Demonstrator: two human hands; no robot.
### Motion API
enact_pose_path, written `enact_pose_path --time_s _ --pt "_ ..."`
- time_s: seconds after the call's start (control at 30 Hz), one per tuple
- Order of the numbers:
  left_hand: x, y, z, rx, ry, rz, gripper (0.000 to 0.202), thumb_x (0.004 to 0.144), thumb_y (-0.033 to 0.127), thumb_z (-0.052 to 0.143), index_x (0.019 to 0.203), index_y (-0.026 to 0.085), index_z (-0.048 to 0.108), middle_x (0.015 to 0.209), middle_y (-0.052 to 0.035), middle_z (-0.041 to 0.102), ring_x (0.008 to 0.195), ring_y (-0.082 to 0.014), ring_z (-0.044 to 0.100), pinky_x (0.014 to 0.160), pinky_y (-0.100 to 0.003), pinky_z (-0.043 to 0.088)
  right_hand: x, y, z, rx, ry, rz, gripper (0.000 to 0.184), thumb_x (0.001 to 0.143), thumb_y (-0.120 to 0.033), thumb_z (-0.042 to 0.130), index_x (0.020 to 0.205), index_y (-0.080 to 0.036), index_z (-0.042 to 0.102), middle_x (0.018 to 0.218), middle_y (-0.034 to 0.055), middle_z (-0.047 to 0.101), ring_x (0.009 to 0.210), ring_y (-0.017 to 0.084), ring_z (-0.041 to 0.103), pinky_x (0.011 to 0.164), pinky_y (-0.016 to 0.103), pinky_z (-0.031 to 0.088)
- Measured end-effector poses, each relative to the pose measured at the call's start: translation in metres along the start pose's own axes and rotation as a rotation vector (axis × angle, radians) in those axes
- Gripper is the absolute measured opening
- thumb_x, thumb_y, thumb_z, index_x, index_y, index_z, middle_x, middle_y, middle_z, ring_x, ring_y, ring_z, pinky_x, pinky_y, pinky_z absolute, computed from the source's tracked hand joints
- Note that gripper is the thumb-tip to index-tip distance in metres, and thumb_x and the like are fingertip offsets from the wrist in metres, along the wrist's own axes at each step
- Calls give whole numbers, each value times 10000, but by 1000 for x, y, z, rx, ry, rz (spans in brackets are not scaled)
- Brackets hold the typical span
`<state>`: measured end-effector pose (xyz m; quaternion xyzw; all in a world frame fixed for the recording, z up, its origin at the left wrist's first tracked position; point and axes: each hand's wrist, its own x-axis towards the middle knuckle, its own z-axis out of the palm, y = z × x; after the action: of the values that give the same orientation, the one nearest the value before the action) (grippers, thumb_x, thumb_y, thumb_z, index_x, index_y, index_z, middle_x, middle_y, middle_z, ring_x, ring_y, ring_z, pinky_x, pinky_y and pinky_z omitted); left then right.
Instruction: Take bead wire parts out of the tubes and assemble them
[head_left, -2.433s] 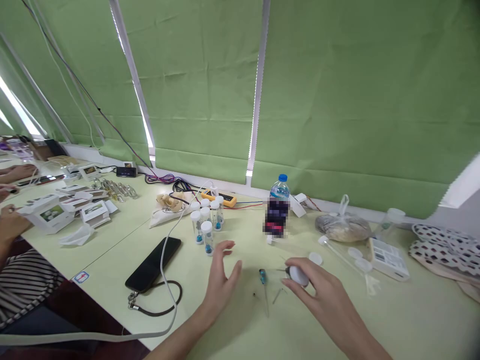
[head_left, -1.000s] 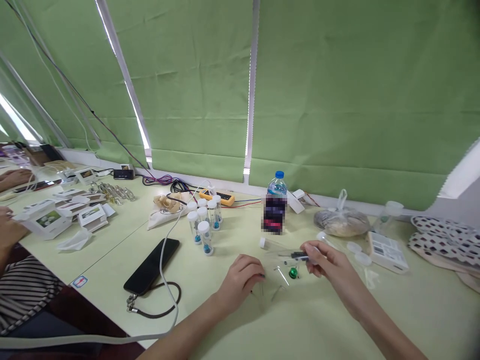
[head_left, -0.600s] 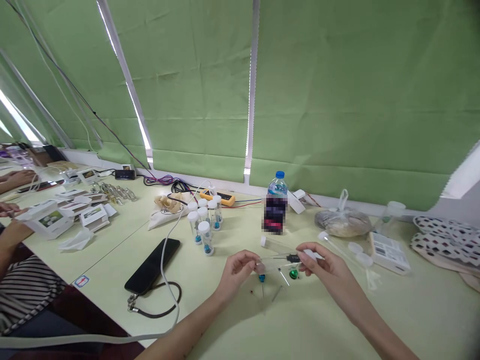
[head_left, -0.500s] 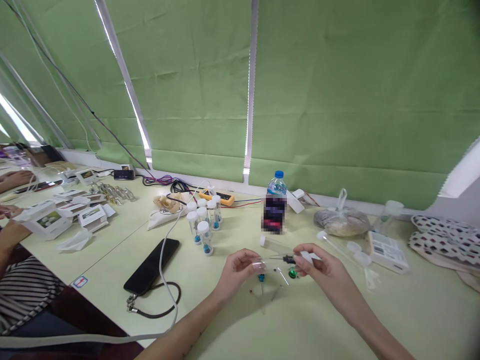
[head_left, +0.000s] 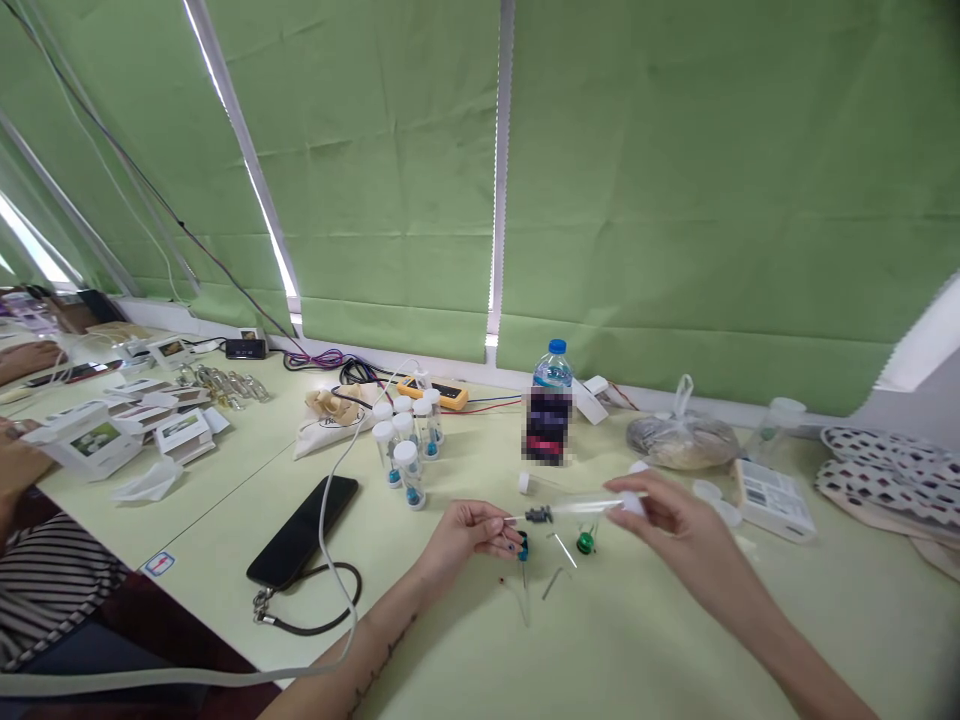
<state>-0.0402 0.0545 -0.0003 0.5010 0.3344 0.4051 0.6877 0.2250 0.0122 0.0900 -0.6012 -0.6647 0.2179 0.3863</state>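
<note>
My left hand point(head_left: 469, 530) pinches the thin metal shaft of a small black-handled screwdriver point(head_left: 538, 515), held level just above the table. My right hand point(head_left: 664, 512) is closed on the white-capped end of a clear plastic tube point(head_left: 592, 503), whose open end points at the black handle. Below them on the table lie a blue-handled mini screwdriver point(head_left: 523, 548), a green-handled one point(head_left: 585, 543) and a few loose metal bits point(head_left: 553, 582).
Several white-capped vials point(head_left: 405, 440) stand to the left, near a black phone point(head_left: 304, 528) with a white cable. A water bottle point(head_left: 551, 405), another clear tube point(head_left: 541, 484), a plastic bag point(head_left: 682, 440) and a white box point(head_left: 776, 498) lie behind. A co-worker's hand point(head_left: 19, 465) rests by small boxes point(head_left: 94, 437).
My hands have drawn apart: the black-handled screwdriver has moved left with my left hand, and the tube has moved right and up with my right hand.
</note>
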Motion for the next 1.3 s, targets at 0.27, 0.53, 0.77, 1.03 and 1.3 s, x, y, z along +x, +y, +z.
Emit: enact_pose_path --time_s 0.27,0.53,0.77,1.03,1.3 --pt "-2 -13 -5 263 -7 -4 342 732 432 677 729 91 691 630 -85 681 513 -139 589 512 -245 460 43 88 -21 -296 295 169 350 771 -481 549 937 -176 590 925 107 665 688 247 626 597 357 456" --pt "-6 -32 19 597 143 223 136 768 218 611 735 183 738 869 -71 604 763 -176 565 578 -255 435 34 122 6 -582 254 70 320 880 -429 425 1024 -186 573 1106 129 602 890 299 614 616 363 434" --pt "-8 -27 21 793 278 387 320 760 151 611 1072 221 625 1040 -55 525 655 -116 508 582 -252 452 31 109 15 -608 73 -40 241 942 -310 384 962 -199 596 1017 97 633 811 248 625 642 372 466" --pt "-16 5 -6 1006 528 751 258 869 106 453 1090 209 535 1058 -88 509 989 -201 524 851 -346 448 41 92 35 -479 -166 -223 266 923 -302 545 1163 -192 571 1189 70 595 966 192 619 813 395 526" --pt "-30 25 -29 1132 858 1032 368 832 119 547 1185 193 471 1127 -133 458 1096 -263 449 936 -435 384 65 89 48 -539 -162 -376 284 919 -300 552 1181 -191 560 1208 70 584 981 194 615 823 404 521"
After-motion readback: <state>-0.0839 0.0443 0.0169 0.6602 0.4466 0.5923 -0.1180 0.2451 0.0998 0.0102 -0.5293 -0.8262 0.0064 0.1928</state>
